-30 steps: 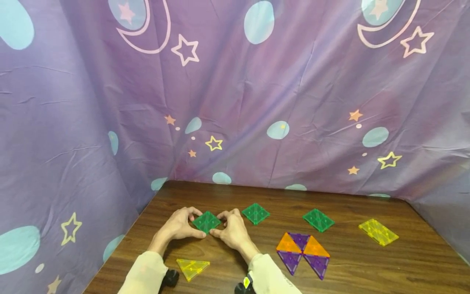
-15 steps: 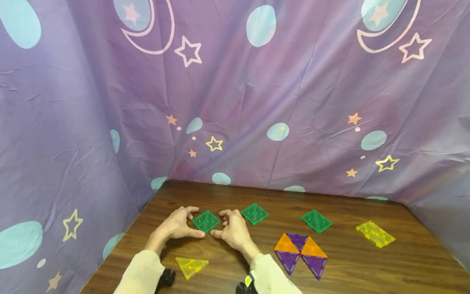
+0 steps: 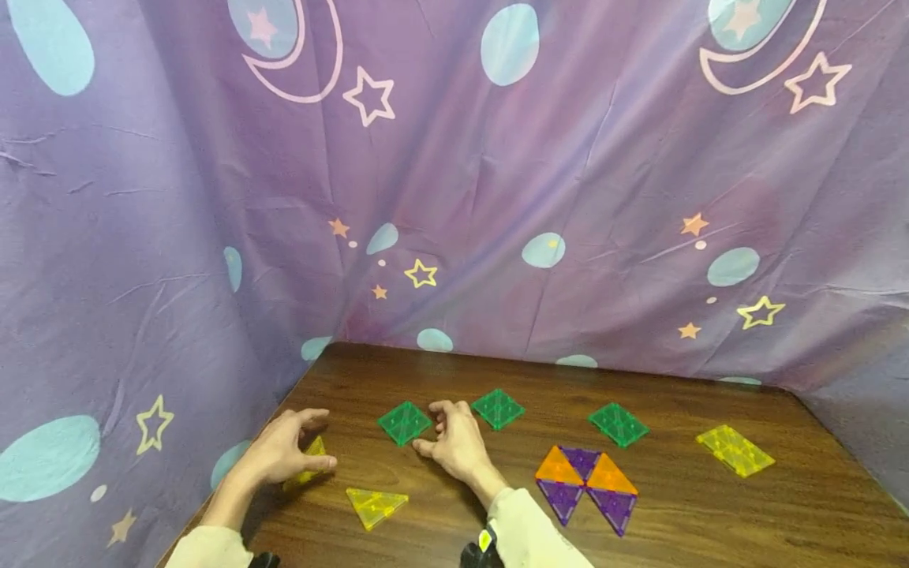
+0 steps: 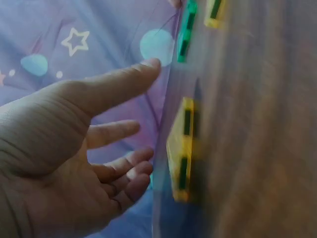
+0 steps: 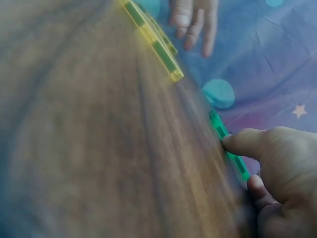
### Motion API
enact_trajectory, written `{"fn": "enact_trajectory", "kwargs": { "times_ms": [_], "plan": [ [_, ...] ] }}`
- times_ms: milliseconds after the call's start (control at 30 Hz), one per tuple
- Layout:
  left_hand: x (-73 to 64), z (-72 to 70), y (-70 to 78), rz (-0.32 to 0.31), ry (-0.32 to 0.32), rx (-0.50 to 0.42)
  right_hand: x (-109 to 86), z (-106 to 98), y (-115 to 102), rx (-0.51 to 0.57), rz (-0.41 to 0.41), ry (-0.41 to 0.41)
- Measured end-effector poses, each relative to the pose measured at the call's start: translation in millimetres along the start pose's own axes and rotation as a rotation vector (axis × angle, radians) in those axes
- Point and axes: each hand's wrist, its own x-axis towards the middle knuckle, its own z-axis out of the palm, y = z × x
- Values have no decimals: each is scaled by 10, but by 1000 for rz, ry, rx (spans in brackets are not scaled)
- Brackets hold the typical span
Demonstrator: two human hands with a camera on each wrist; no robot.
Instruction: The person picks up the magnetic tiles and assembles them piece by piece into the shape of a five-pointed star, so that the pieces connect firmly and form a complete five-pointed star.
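My left hand hovers over a translucent yellow magnetic tile at the table's left, partly hidden by the hand. In the left wrist view its fingers are spread and stand apart from that yellow tile. My right hand lies beside a green diamond of magnetic tiles, thumb and fingertips near its right side. The right wrist view puts the thumb against or just in front of the green tile's edge; contact is unclear. Between my forearms lies a yellow triangular magnetic tile.
Behind my right hand lies another green diamond, with a third green diamond farther right. An orange and purple tile group lies right of centre. A yellow tile piece is at far right. A patterned curtain borders the wooden table.
My left hand has left the green diamond and moved left and nearer, over the yellow tile, which it and its sleeve hid before. My right hand stays beside the green diamond.
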Motion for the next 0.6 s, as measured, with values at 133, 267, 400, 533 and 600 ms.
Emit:
{"fn": "enact_trajectory", "kwargs": {
  "times_ms": [133, 267, 400, 533, 600],
  "plan": [
    [-97, 72, -70, -43, -3, -2, -83, -19, -23, 20, 2, -12],
    [-103, 151, -119, -81, 7, -47, -210, -56, -69, 40, 3, -37],
    [-126, 164, -147, -109, 22, -80, -329, -86, -121, 75, 3, -55],
    [-115, 175, -151, -115, 25, -93, -410, -101, -167, 115, -3, -69],
    [-109, 181, -146, -116, 19, -104, -451, -95, -190, 143, -17, -101]
  ]
}}
